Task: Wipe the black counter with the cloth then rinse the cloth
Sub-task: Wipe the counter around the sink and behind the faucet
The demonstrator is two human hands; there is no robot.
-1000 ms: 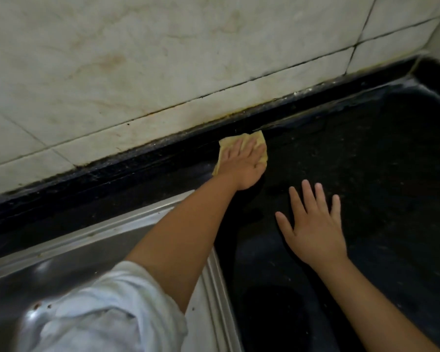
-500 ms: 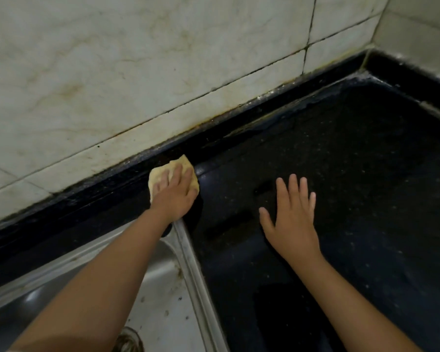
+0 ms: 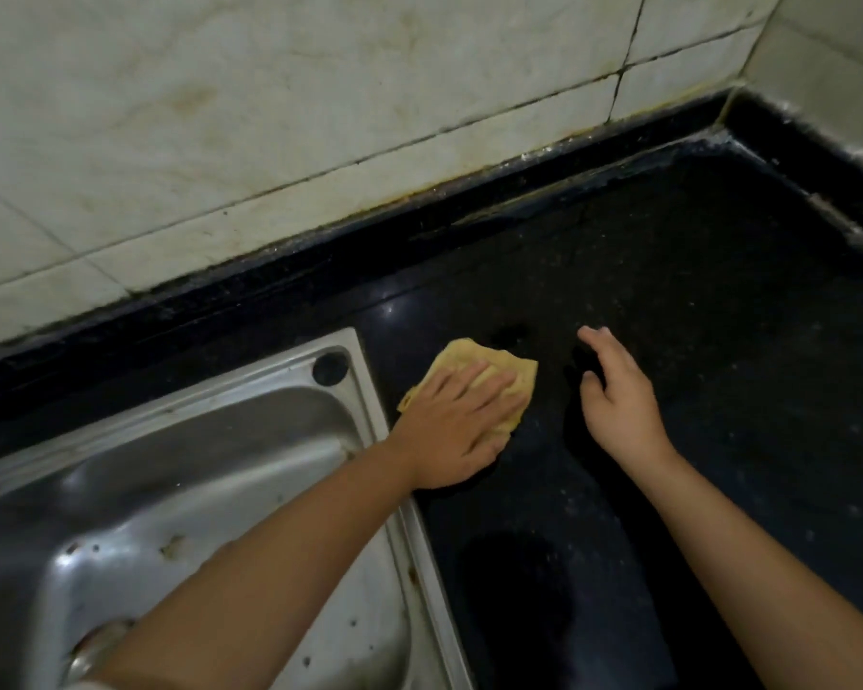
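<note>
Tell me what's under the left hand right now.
The yellow cloth lies under the left hand, pressed flat on the black counter beside the sink. The cloth's middle and the counter beneath are covered.

Stained pale marble wall tiles with dark grout meet in a dim corner beside a steel sink.

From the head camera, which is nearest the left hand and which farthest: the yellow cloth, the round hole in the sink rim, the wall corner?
1. Yellow cloth: directly under the left hand.
2. Round hole: on the sink rim, to its left.
3. Wall corner: far back, to the right.
</note>
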